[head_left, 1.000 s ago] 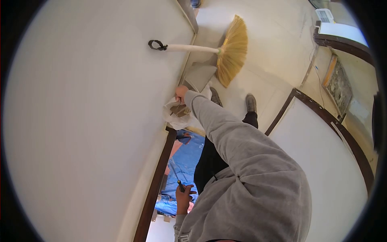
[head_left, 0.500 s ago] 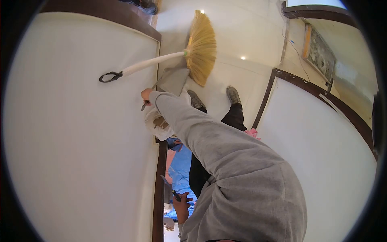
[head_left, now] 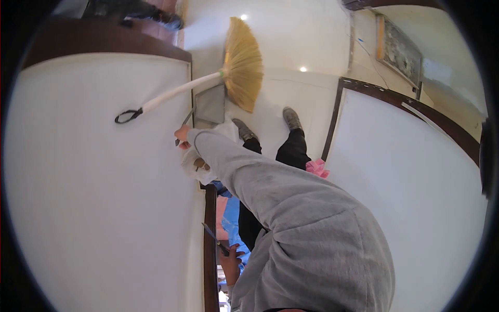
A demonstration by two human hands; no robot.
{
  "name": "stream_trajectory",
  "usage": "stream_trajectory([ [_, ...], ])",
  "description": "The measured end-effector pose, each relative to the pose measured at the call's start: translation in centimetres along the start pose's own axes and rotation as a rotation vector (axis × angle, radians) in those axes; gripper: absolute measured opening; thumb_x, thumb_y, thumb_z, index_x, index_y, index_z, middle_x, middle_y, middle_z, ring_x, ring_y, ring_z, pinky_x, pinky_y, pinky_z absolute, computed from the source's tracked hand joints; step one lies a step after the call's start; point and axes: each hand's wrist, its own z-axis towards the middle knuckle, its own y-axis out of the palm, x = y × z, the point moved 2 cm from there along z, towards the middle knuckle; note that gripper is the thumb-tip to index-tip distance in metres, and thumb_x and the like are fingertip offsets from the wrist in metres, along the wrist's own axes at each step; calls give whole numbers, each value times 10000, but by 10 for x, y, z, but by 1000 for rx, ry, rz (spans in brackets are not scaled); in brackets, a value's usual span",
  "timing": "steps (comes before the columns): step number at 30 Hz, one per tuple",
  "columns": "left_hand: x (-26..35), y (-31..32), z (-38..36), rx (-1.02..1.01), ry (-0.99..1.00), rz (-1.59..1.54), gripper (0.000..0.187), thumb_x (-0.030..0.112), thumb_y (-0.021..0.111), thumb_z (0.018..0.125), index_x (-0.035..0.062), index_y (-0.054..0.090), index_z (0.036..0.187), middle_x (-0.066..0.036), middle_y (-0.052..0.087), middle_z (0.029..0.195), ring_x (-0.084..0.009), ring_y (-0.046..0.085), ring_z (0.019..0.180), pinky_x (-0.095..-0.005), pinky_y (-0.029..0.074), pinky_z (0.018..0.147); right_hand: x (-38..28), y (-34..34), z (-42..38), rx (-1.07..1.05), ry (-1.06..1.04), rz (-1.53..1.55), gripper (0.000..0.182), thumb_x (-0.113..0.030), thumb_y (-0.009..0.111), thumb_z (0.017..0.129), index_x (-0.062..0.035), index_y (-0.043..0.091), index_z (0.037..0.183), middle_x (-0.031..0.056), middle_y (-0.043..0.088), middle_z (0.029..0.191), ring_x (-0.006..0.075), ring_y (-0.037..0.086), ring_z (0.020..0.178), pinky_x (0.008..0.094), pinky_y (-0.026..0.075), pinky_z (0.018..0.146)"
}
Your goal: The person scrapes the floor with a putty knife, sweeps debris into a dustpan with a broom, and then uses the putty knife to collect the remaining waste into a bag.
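Observation:
My right hand [head_left: 182, 136] reaches forward along the edge of the white panel [head_left: 104, 182], its fingers closed around a thin tool with a narrow grey blade [head_left: 190, 116]. Beneath that forearm hangs a white plastic bag [head_left: 193, 170] with something brown inside. Lower down, close to my body, my left hand [head_left: 231, 262] grips a putty knife [head_left: 209, 232] with a narrow blade and a dark handle. Just beyond the right hand lies a grey dustpan [head_left: 210, 104]. A broom [head_left: 243, 65] with straw-coloured bristles and a white handle lies across it and the panel's corner.
Dark brown frames [head_left: 119, 39] border the white panels on both sides. A pink cloth [head_left: 317, 168] is beside my leg. Behind the left hand shows blue sheeting [head_left: 234, 218]. A framed board [head_left: 399, 52] leans at the upper right. Another person's dark-clothed leg [head_left: 150, 13] shows at the upper left.
The view has shifted, so the broom and dustpan sit further left. My right hand has moved slightly left and down, still gripping its tool. Another person's leg shows more at the top.

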Motion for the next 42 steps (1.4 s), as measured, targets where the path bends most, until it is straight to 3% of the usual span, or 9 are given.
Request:
stream_trajectory([
  [7,48,21,-2,-125,282,68,165,78,565,878,74,400,881,-139,648,860,-147,593,523,-221,345,364,33,-97,-172,116,-180,-296,449,-425,552,837,-69,546,1110,165,604,837,249,631,588,406,511,440],
  [10,88,46,-15,-200,382,135,160,106,556,894,86,399,871,-97,616,748,-127,557,482,-218,334,362,98,-214,-237,700,-511,-882,495,-448,577,788,-104,607,1142,143,650,1015,266,656,805,386,527,719],
  [14,145,88,-30,-226,539,414,172,198,509,935,107,394,846,-19,477,611,-97,449,398,-219,299,337,155,-365,-441,791,-203,496,323,-342,613,809,-110,619,1034,136,599,1045,285,657,770,345,551,629],
  [15,160,101,-34,-246,533,365,182,224,494,943,113,392,843,-8,449,598,-95,425,385,-221,291,333,192,-416,-472,939,-384,-261,307,-330,581,831,-101,609,1034,124,619,979,243,659,783,342,542,571],
  [19,206,177,-52,-293,563,349,217,286,464,958,124,385,837,12,391,578,-87,361,367,-229,263,326,277,-458,-619,1561,25,-130,272,-317,577,790,-83,621,922,162,656,908,330,617,892,413,482,800],
  [29,266,353,-72,-267,740,1188,297,316,570,896,84,424,783,-12,451,578,-101,406,391,-267,323,344,265,-330,-807,420,-389,-269,221,-275,658,701,-56,682,724,129,634,666,255,587,601,357,469,601],
  [33,307,372,-49,-221,1204,1475,304,306,595,866,68,442,756,-16,439,520,-119,396,360,-283,336,340,240,-328,-815,553,-403,-210,199,-239,638,698,-51,685,745,144,633,674,265,604,616,369,473,599],
  [36,330,402,-101,-164,798,1398,292,290,593,872,89,414,758,9,403,509,-100,388,357,-273,318,327,229,-338,-803,616,-543,-236,224,-240,627,735,-25,677,772,157,651,718,267,629,645,368,475,588],
  [42,423,454,-99,-155,880,1424,257,264,577,875,98,412,771,23,384,506,-94,383,354,-271,316,322,188,-361,-763,711,-479,-219,189,-222,619,713,-54,691,763,163,657,759,292,645,705,380,486,647],
])
